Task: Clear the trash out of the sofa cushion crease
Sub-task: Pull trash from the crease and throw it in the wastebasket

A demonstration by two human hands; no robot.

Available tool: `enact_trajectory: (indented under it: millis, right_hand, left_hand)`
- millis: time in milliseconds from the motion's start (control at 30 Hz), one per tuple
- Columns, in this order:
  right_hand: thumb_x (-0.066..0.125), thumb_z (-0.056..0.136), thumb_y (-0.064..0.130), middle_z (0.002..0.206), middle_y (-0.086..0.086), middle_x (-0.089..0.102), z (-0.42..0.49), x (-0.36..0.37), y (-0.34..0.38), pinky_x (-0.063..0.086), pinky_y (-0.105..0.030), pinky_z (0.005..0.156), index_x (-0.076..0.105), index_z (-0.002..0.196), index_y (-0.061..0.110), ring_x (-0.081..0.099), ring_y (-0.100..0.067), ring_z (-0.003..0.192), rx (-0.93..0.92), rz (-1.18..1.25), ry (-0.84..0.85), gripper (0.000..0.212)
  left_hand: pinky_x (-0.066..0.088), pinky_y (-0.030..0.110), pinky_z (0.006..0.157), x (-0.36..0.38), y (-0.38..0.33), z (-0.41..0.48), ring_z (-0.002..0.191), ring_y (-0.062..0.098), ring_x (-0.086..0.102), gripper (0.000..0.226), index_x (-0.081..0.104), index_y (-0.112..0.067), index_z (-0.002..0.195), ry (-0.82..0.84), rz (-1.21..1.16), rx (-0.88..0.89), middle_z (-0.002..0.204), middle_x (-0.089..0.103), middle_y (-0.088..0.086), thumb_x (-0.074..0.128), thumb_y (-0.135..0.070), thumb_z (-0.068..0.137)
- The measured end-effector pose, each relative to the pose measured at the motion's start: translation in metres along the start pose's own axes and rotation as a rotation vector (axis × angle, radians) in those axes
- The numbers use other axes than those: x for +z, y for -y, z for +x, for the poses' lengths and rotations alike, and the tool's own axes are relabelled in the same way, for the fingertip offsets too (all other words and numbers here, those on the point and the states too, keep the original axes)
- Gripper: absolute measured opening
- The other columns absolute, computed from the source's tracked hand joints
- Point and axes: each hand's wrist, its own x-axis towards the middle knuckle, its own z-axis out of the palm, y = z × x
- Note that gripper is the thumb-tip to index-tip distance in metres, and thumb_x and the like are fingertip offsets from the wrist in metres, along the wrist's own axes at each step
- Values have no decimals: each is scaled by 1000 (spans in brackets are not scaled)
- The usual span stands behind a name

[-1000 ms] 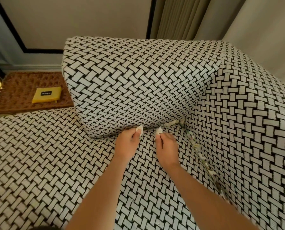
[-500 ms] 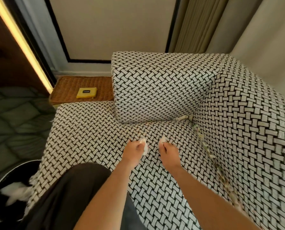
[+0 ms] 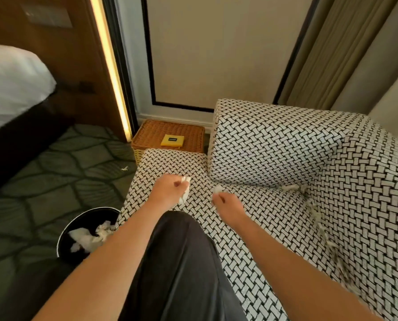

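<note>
While the left hand point(image 3: 169, 192) grips 1 crumpled white paper scrap point(image 3: 186, 190) and the right hand point(image 3: 228, 206) pinches a 2nd scrap point(image 3: 217, 189), release both only above the round black bin point(image 3: 89, 215); more scraps point(image 3: 315, 209) line the black-and-white sofa crease point(image 3: 308, 195).

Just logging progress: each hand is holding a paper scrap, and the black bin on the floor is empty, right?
Not quite. The head view shows the black bin holds crumpled white paper. The left hand and right hand do each hold a paper scrap.
</note>
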Motion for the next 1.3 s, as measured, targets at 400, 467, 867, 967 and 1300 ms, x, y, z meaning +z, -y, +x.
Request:
enact_trajectory:
  millis: [400, 467, 867, 967, 1300]
  right_hand:
    - [41, 97, 22, 64, -1, 51, 4, 132, 127, 52, -42, 78, 57, 63, 7, 56, -27, 70, -307, -114, 323, 40]
    - [41, 97, 22, 62, 2, 48, 6, 157, 132, 48, -37, 73, 47, 57, 20, 55, -24, 71, -303, -160, 361, 41]
    - [42, 96, 27, 77, -15, 58, 47, 276, 104, 47, -48, 82, 58, 73, -1, 62, -33, 84, -199, -218, 502, 40]
    - [43, 95, 26, 65, -3, 54, 62, 294, 98, 51, -42, 77, 53, 64, 11, 61, -22, 70, -159, -188, 484, 36]
    - [42, 95, 18, 68, -6, 53, 96, 337, 89, 44, -25, 60, 53, 76, 7, 53, -16, 64, -63, -162, 550, 25]
  left_hand:
    - [32, 32, 61, -108, 128, -43, 61, 20, 44, 38, 47, -7, 58, -178, 14, -234, 61, 43, 8, 56, -25, 90]
    - [37, 33, 62, -115, 151, -51, 61, 21, 45, 40, 43, -9, 54, -221, -39, -288, 58, 42, 7, 57, -23, 89]
    - [40, 34, 64, -104, 274, -52, 61, 20, 38, 45, 36, -17, 48, -354, -335, -606, 52, 33, 1, 58, -17, 87]
    - [35, 29, 61, -101, 286, -39, 58, 18, 35, 46, 30, -17, 49, -337, -264, -650, 55, 30, 3, 57, -17, 87]
    - [41, 30, 79, -97, 322, -10, 101, 25, 56, 6, 58, -14, 85, -147, -141, -800, 93, 57, 3, 54, -15, 89]
